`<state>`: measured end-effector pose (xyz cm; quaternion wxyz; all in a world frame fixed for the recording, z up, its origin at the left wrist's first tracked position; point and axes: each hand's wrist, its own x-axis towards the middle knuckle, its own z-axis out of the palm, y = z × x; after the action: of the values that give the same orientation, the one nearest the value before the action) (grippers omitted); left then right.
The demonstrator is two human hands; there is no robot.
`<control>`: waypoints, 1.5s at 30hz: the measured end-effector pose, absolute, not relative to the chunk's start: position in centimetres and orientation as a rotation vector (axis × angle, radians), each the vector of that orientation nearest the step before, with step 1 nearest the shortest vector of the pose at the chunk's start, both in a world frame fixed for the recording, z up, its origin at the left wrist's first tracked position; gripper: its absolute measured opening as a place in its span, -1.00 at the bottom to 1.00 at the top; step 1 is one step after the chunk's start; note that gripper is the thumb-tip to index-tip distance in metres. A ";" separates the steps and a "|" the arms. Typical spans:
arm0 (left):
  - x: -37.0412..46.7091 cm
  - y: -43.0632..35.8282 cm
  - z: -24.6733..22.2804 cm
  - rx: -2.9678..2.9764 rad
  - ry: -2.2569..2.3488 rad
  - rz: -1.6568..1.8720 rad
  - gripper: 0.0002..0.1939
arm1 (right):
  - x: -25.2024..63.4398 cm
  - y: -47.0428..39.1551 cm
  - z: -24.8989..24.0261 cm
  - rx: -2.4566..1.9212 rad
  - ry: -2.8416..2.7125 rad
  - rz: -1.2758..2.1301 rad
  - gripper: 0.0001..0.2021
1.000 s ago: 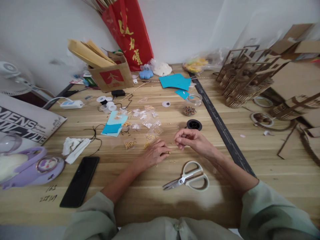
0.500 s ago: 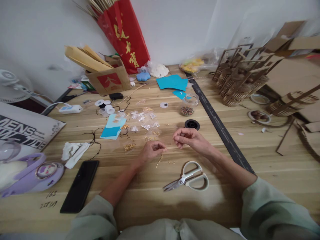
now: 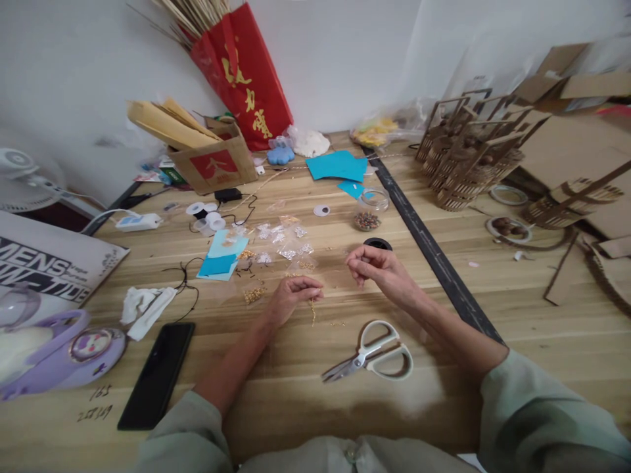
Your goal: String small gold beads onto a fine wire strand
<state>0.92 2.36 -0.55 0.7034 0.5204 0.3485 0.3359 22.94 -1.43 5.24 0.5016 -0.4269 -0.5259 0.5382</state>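
Pinched in my left hand (image 3: 296, 295) is a thin gold chain (image 3: 313, 313), its short end hanging below the fingertips. My right hand (image 3: 372, 266) is raised to the right, thumb and fingers pressed together; whatever they hold, if anything, is too small to make out. A gap separates the two hands. Below them lie white-handled scissors (image 3: 369, 353), blades pointing left, and a few tiny gold pieces (image 3: 338, 323). Small clear bags of gold beads (image 3: 255, 295) and silver findings (image 3: 290, 249) are spread beyond my left hand. A black spool (image 3: 377, 244) sits just behind my right hand.
A glass jar of beads (image 3: 367, 220) stands beyond my right hand, near blue cards (image 3: 338, 165). At left are a black phone (image 3: 156, 374) and a purple device (image 3: 64, 348). Small woven baskets (image 3: 458, 171) crowd the right, past a black strip (image 3: 424, 240).
My right hand has shifted slightly right, and my left hand slightly left, widening the gap. The chain now hangs straighter. The view has tilted a little.
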 end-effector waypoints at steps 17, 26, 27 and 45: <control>0.7 2.7 -0.3 1.132 0.770 0.764 -0.78 | 23.7 -0.9 4.8 -0.972 -1.069 1.178 -0.81; 1.0 2.3 0.3 1.099 0.767 0.799 -0.78 | 23.6 -0.7 4.4 -0.971 -1.092 1.163 -0.82; 1.0 2.4 0.3 1.086 0.765 0.806 -0.79 | 23.6 -0.8 4.4 -0.967 -1.088 1.158 -0.82; 0.9 2.5 -0.1 0.989 0.756 0.841 -0.78 | 23.6 -0.9 4.5 -0.943 -1.019 1.102 -0.81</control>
<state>0.95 2.52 -0.06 0.7307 0.4494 0.3436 0.3821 23.56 -0.88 4.52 0.6324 -0.4122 -0.4453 0.4815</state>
